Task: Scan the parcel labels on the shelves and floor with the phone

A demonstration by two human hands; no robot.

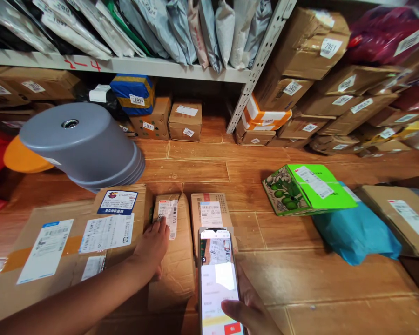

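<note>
My left hand (pixel 152 245) rests flat on a tape-wrapped brown parcel (pixel 176 260) on the wooden floor, fingertips at its white barcode label (pixel 169 215). My right hand (pixel 246 309) holds a smartphone (pixel 218 279) upright, thumb on its lower screen; the screen shows a camera picture of a label. Behind the phone lies a small cardboard box (pixel 209 210) with a shipping label. Left of my left hand lie a box with a blue-and-white sticker (pixel 117 218) and a large flat carton (pixel 38 260).
A stack of grey plastic stools (pixel 84 146) stands at the left. A green printed box (pixel 307 188) lies on a blue bag (pixel 356 232) at right, beside a brown carton (pixel 401 218). Metal shelving (pixel 125 65) with mailers and numbered boxes fills the back.
</note>
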